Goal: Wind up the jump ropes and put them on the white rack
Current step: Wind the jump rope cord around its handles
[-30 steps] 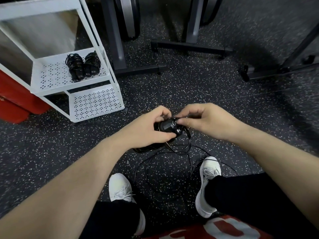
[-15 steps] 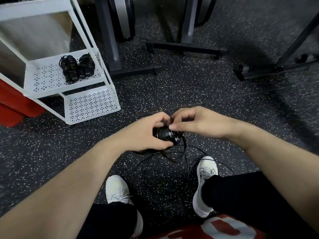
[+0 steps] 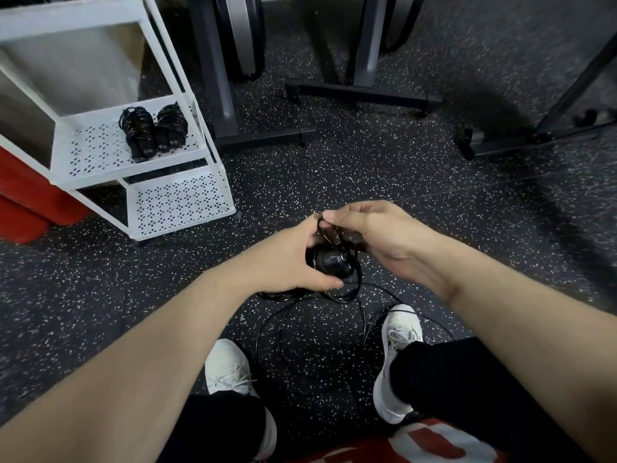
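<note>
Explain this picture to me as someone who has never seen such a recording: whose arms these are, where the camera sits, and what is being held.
There is no machine here. The camera is worn on a person's head and looks forward and down, so the two bare arms reaching in from the bottom are that person's own. Their white shoes stand on the speckled dark floor.

The left hand holds a black jump rope, its handles bundled together. The right hand pinches the thin cord just above the handles. The rest of the cord lies in loose loops on the floor between the shoes.

To the upper left stands the white rack. Two wound ropes already lie side by side on its middle shelf. Behind are the dark metal feet of gym equipment.
</note>
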The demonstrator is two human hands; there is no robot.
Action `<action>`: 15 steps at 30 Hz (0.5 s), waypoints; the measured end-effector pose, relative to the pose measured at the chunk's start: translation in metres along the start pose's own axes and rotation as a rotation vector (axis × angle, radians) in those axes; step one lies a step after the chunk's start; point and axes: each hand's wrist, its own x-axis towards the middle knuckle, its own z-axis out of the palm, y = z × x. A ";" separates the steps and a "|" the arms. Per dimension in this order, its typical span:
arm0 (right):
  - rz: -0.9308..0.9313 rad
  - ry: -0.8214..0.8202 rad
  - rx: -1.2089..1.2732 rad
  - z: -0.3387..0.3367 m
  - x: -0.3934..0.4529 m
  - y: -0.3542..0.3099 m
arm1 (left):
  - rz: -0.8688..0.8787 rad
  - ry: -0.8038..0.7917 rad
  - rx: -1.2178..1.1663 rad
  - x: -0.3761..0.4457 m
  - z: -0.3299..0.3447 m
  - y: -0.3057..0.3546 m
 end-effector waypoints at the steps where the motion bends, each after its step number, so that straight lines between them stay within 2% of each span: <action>1: -0.009 0.006 0.029 0.002 0.000 -0.002 | -0.001 0.016 -0.009 0.002 0.001 -0.002; 4: -0.072 0.020 0.160 0.003 0.002 -0.009 | -0.028 0.080 -0.100 0.006 0.002 -0.008; 7: -0.096 0.013 0.196 0.006 0.006 -0.012 | -0.047 0.122 -0.069 0.009 0.001 -0.013; 12: -0.100 0.002 0.181 0.014 0.012 -0.009 | -0.114 0.157 0.050 0.011 -0.003 -0.014; 15: -0.135 0.025 0.095 0.016 0.014 -0.013 | -0.171 0.190 0.014 0.011 -0.005 -0.015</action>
